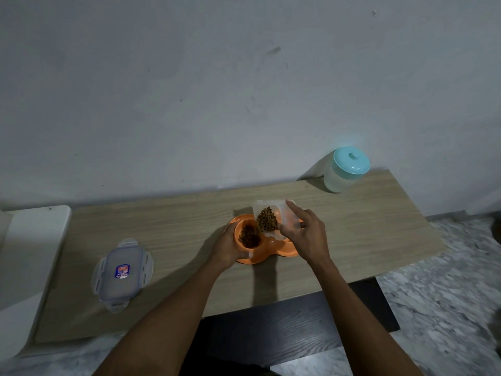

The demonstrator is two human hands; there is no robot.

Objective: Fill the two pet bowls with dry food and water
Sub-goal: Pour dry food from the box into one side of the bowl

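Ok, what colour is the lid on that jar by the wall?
The lid is turquoise, clearest in the head view.

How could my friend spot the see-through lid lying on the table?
Start at the long wooden table against the grey wall. Near its left end, left of the orange double pet bowl, lies the clear lid. It alone is flat and see-through, with snap flaps and a sticker.

Sole printed matter: small blue, red and white sticker [123, 271] at centre of clear clip-lock lid [108, 290], lying flat on wooden board [176, 226]; lettering too small and blurred to read; nothing else legible.
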